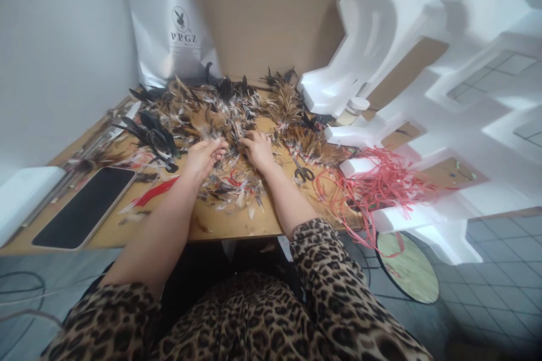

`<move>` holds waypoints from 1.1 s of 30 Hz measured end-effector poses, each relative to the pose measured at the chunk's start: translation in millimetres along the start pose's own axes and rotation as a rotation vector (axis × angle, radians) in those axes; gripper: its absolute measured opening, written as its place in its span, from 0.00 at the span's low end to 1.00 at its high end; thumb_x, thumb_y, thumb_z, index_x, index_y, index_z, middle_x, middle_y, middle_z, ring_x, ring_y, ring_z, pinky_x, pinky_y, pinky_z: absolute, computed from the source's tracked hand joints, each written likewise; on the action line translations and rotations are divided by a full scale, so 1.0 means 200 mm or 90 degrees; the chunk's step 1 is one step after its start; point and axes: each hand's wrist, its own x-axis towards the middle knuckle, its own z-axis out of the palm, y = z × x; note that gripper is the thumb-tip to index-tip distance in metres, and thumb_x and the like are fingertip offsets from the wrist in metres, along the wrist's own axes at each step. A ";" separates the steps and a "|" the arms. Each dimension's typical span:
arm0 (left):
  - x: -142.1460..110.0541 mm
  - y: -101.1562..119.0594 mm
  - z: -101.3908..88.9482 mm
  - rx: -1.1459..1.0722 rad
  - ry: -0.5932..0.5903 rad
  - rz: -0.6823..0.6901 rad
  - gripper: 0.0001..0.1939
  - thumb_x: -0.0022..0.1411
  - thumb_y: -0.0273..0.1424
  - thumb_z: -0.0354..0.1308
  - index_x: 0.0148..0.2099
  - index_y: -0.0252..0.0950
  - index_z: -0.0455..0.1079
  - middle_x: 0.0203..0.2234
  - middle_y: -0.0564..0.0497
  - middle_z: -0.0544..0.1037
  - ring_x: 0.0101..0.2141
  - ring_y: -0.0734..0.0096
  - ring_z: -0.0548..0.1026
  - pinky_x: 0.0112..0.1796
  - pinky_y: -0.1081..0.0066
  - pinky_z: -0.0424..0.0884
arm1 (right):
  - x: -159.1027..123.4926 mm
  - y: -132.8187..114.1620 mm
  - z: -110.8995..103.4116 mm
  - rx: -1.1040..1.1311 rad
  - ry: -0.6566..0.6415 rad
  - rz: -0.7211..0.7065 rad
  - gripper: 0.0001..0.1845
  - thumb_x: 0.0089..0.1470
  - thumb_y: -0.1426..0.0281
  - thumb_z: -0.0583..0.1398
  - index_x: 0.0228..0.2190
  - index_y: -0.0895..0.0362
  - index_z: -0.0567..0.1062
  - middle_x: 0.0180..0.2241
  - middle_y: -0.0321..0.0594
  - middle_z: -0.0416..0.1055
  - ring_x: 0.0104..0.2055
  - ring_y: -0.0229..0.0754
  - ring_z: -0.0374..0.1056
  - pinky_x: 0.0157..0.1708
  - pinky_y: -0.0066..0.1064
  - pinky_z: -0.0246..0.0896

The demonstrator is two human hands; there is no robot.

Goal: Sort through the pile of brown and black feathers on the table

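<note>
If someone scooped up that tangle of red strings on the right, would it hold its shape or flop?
Probably flop: the red strings lie in loose loops, and some already droop over the table edge. They look thin, so likely light. Being tangled, they would probably lift as one clump, perhaps snagging the white foam beside them.

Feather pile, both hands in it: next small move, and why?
Probably close the left hand on a few feathers and lift them clear. Both hands rest in the feather pile, the right hand pressing loose ones down, and neither visibly holds a bundle. The scissors lie untouched beside it.
</note>
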 end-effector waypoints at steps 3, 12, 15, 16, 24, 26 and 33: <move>0.00 0.00 0.00 0.006 -0.007 -0.008 0.08 0.49 0.28 0.64 0.32 0.28 0.72 0.24 0.47 0.78 0.20 0.83 0.72 0.21 0.83 0.65 | 0.02 0.01 0.04 0.062 0.045 0.015 0.13 0.54 0.67 0.55 0.39 0.50 0.77 0.51 0.41 0.64 0.56 0.48 0.51 0.53 0.42 0.44; 0.00 -0.01 -0.01 -0.019 -0.080 -0.049 0.08 0.50 0.25 0.64 0.34 0.26 0.74 0.31 0.42 0.80 0.26 0.79 0.76 0.24 0.83 0.69 | 0.07 0.02 0.01 0.752 0.223 0.317 0.12 0.43 0.62 0.61 0.26 0.59 0.73 0.21 0.32 0.66 0.23 0.31 0.58 0.28 0.25 0.55; -0.01 -0.01 0.00 -0.025 -0.103 -0.082 0.08 0.50 0.24 0.63 0.35 0.26 0.74 0.36 0.39 0.79 0.28 0.77 0.77 0.25 0.82 0.70 | 0.07 -0.02 -0.02 0.878 0.196 0.370 0.14 0.39 0.61 0.63 0.26 0.59 0.72 0.17 0.28 0.63 0.18 0.27 0.53 0.20 0.22 0.47; -0.02 -0.01 0.00 -0.026 -0.108 -0.090 0.07 0.50 0.24 0.63 0.35 0.26 0.74 0.37 0.39 0.79 0.28 0.76 0.77 0.25 0.82 0.70 | 0.07 -0.04 -0.02 0.901 0.186 0.369 0.15 0.39 0.61 0.64 0.26 0.59 0.71 0.17 0.28 0.63 0.18 0.27 0.53 0.19 0.21 0.46; -0.03 -0.02 0.01 -0.009 -0.146 -0.097 0.07 0.50 0.24 0.63 0.34 0.26 0.74 0.34 0.40 0.79 0.28 0.75 0.77 0.27 0.81 0.71 | 0.04 -0.15 -0.01 0.922 0.152 0.317 0.11 0.40 0.64 0.64 0.24 0.60 0.71 0.17 0.28 0.64 0.19 0.27 0.55 0.22 0.21 0.50; -0.03 -0.02 0.01 -0.003 -0.149 -0.097 0.07 0.50 0.24 0.63 0.34 0.26 0.74 0.33 0.40 0.79 0.27 0.76 0.77 0.26 0.81 0.70 | 0.04 -0.17 -0.01 0.912 0.145 0.294 0.11 0.41 0.64 0.64 0.23 0.60 0.71 0.17 0.28 0.64 0.20 0.27 0.57 0.24 0.21 0.52; -0.02 0.00 0.01 -0.081 -0.153 -0.122 0.04 0.53 0.20 0.59 0.33 0.25 0.74 0.26 0.45 0.78 0.23 0.81 0.74 0.23 0.83 0.68 | 0.04 -0.15 0.00 1.016 0.010 0.315 0.16 0.40 0.60 0.65 0.29 0.57 0.73 0.24 0.31 0.71 0.26 0.29 0.65 0.25 0.21 0.56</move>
